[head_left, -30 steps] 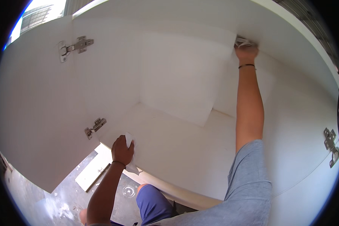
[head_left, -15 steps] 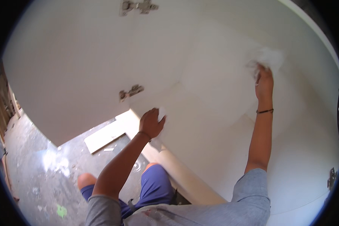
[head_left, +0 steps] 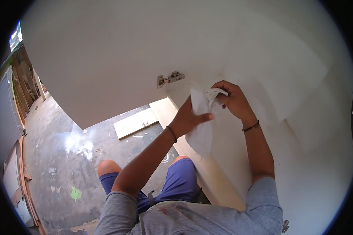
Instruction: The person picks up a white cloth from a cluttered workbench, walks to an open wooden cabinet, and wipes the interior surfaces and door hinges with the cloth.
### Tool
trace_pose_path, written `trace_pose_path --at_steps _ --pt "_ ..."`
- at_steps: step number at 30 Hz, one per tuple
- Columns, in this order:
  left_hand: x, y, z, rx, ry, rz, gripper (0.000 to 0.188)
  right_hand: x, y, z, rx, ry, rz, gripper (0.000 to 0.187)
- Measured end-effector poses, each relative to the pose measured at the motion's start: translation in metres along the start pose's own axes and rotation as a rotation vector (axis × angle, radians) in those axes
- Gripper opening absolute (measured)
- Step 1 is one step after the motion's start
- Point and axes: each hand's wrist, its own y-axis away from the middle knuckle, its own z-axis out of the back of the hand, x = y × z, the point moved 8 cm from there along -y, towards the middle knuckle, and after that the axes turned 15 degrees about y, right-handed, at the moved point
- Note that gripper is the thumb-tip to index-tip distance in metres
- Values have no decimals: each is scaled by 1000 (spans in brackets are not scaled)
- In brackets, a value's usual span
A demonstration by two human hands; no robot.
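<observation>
1. Boards (head_left: 24,78) of brown wood are stood along the far left, beyond the grey floor (head_left: 55,164).
2. The floor is marked by a bright green patch (head_left: 75,193) toward the lower left.
3. A white door (head_left: 102,70) is swung open, and part of the floor is covered by it in this view.
4. A pale plank (head_left: 134,123) is laid flat on the floor, just past the door's lower edge.
5. The door is joined to the white cabinet (head_left: 286,164) by a metal hinge (head_left: 171,79).
6. The left hand (head_left: 186,120) is closed on the cloth: it is gripped between the thumb, laid across its near face, and the fingers, which are partly hidden behind it.
7. The white cloth (head_left: 200,138) is held up between both hands, its loose end hung down before the cabinet's pale front edge (head_left: 223,186); whether the edge is touched cannot be told.
8. The right hand (head_left: 237,102) is bent inward, and a bunched white part is pinched between its curled fingers and thumb; whether this is the same piece cannot be told.
9. Each wrist is circled by a dark band (head_left: 251,125).
10. A second hinge (head_left: 285,226) is partly seen at the lower right.
</observation>
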Motion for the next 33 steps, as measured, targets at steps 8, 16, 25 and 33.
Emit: trace_pose_path --at_steps 8,16,25,33 --pt "8 54 88 -118 -304 180 35 -53 5 42 -451 -330 -92 39" --pt "-6 49 78 -249 65 133 67 -17 19 16 -295 -533 -167 40" --pt "-32 -15 -51 129 -100 -354 85 6 25 40 -421 -801 -40 39" --pt "77 -45 -19 57 -571 -80 64 -11 66 151 -872 -1045 229 31"
